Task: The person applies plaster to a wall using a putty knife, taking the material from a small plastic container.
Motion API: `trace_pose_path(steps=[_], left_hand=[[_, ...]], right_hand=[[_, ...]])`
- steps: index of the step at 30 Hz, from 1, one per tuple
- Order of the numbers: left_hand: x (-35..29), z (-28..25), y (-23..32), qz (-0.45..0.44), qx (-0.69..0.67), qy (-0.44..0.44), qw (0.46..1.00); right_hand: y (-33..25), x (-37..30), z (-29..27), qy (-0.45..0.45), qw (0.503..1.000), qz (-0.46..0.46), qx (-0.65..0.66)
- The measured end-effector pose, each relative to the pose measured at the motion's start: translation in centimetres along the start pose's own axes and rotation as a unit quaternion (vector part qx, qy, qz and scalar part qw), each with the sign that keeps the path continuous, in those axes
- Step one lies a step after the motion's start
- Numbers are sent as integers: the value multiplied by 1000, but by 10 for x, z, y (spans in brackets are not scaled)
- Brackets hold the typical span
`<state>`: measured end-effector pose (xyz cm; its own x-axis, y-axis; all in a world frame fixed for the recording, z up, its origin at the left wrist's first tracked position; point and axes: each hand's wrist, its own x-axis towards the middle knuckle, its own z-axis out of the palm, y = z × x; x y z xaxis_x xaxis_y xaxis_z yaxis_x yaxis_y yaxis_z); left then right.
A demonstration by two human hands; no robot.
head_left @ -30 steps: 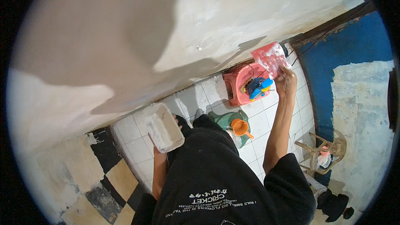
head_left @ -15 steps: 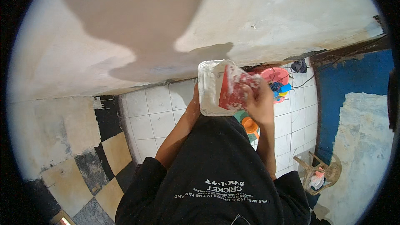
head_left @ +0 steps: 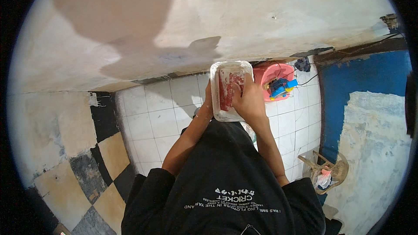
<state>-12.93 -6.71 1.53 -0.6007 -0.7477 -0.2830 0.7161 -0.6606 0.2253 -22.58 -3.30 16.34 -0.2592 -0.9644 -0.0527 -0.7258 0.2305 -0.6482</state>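
A white rectangular plastic tub, smeared with pale paste, is held in front of my body close to the wall. My left hand grips its left side, with most of the fingers hidden behind and under it. In my right hand is a red flat putty spreader, streaked with white paste. The spreader lies inside the tub, its left edge near the tub's left wall. My right thumb presses on its face, while the other fingers are partly hidden.
A patchy, plastered wall rises just ahead. On the white tiled floor, a pink basin holds a blue and yellow object, with a black cloth beyond it. A worn chair stands at the right by a blue wall.
My right hand has moved left and brought the spreader down into the tub, turning it flatter. The view has shifted, and the orange dipper is out of sight.
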Motion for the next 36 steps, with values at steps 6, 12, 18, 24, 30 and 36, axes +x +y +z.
trace_pose_path(steps=[6, 12, 18, 24, 30, 36], left_hand=[[-8, -20, 8, 4, -36, -19, 999], [-20, -13, 17, 7, -69, -99, 993], [-17, -20, 19, -9, -55, -76, 996], [-23, 8, 24, -22, 10, -24, 999], [-23, 18, 20, -44, 22, -32, 998], [-19, 11, 14, -33, 23, -38, 998]], right_hand=[[-11, -14, 3, 21, 999, -33, 29], [-21, -15, 15, 0, 999, -41, 26], [-22, -25, 18, 23, 995, -27, 98], [19, -15, 23, 43, 982, -53, 176], [43, -16, 10, -7, 920, 59, 387], [49, -27, 0, 37, 886, 97, 451]])
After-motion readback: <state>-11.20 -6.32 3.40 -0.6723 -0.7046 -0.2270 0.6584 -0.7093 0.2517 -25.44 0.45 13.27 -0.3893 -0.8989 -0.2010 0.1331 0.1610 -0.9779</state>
